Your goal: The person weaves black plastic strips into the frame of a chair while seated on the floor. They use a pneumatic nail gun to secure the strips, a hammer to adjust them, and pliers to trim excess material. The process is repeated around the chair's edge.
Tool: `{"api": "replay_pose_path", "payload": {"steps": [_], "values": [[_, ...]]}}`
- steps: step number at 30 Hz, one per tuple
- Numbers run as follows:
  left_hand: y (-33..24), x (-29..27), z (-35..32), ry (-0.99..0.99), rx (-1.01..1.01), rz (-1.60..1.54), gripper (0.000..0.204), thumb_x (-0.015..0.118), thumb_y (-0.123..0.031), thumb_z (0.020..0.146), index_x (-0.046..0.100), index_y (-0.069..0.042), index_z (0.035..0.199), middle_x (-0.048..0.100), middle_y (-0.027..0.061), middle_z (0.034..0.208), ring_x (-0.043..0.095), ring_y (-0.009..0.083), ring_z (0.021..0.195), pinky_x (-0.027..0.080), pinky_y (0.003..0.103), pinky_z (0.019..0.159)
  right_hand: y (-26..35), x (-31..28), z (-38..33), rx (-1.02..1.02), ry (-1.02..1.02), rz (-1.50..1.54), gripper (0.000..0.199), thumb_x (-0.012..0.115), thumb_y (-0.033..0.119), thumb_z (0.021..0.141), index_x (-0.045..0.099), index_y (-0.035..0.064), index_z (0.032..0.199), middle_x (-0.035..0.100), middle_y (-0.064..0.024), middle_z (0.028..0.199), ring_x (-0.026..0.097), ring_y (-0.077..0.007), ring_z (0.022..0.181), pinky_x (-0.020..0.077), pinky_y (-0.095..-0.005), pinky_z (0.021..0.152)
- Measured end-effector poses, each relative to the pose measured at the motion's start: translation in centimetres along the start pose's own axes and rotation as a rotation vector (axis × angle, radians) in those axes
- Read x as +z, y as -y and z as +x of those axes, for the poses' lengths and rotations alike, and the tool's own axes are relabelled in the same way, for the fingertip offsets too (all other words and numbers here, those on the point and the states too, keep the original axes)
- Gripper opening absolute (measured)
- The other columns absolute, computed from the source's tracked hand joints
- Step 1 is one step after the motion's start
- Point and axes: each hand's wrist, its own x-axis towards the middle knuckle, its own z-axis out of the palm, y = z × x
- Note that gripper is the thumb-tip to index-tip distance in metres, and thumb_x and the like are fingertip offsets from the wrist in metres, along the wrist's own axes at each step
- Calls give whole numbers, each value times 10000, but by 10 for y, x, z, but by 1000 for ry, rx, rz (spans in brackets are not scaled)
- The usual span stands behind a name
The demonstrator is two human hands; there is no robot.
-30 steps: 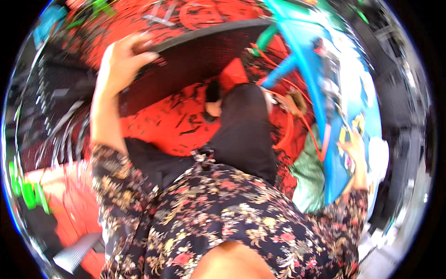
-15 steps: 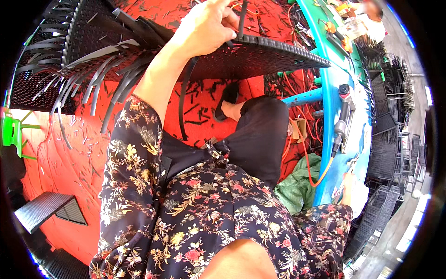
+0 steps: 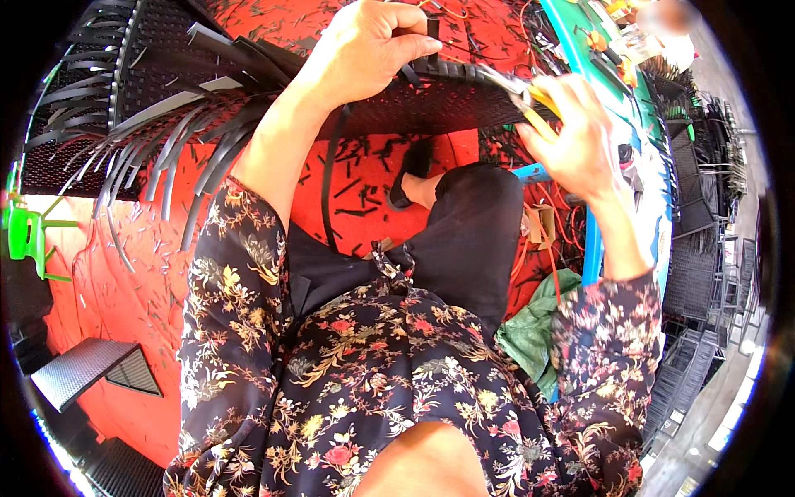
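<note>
My left hand (image 3: 368, 54) is closed, pinching an upright black flat strip (image 3: 433, 35) at the upper edge of a black woven panel (image 3: 393, 118). Another loose strip (image 3: 331, 178) hangs from the panel near my left wrist. My right hand (image 3: 575, 137) is wrapped round yellow-handled pliers (image 3: 540, 108). Their metal jaws point left, close to the panel's upper edge, apart from the strip in my left hand. At the left, a fringe of long loose strips (image 3: 178, 153) sticks out from the weave.
To the right stands a blue-green table (image 3: 609, 83) with tools on it; a person (image 3: 667, 45) is beyond. A green stool (image 3: 29, 236) and a grey woven piece (image 3: 83, 369) are at left. Strip scraps (image 3: 356, 199) litter the red floor. A green sack (image 3: 534, 331) lies by my right side.
My right hand has come up from the table at the lower right to the panel's edge, now with the pliers in it. My left hand stays near the same spot, still pinching the strip.
</note>
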Motion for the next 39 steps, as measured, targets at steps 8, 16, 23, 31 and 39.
{"api": "replay_pose_path", "payload": {"steps": [8,16,23,31,39], "values": [[-1,8,-4,-63,136,-13,157,671,-50,798,557,26,721,481,94,577,464,142,525,394,320,521,-1,15,31,-177,33,-120,327,696,123,691,577,57,988,533,-126,893,559,-321,897,470,-414,766],[5,14,5,-170,-45,-199,100,645,-29,819,580,35,778,561,54,624,507,100,556,424,268,538,-5,20,37,-92,87,-32,221,652,63,711,557,40,909,550,-145,840,570,-360,793,465,-433,700],[11,21,23,-316,-196,-41,690,696,-119,811,315,32,1365,661,122,957,618,136,853,494,273,734,-88,-15,-61,582,-29,460,382,679,343,765,583,-23,819,549,-87,720,513,-165,672,416,-318,631],[31,-4,2,322,-68,363,290,680,-157,748,653,10,983,677,97,860,629,148,783,470,281,755,-155,-69,-308,1503,-69,267,399,641,403,812,619,6,849,577,-79,770,543,-176,723,431,-289,695],[56,-10,-7,221,-102,260,197,629,-106,798,660,8,955,665,54,807,593,113,750,450,256,735,-192,-53,-390,1707,-149,56,433,630,465,838,647,53,972,647,-58,903,625,-205,867,481,-347,768]]}}
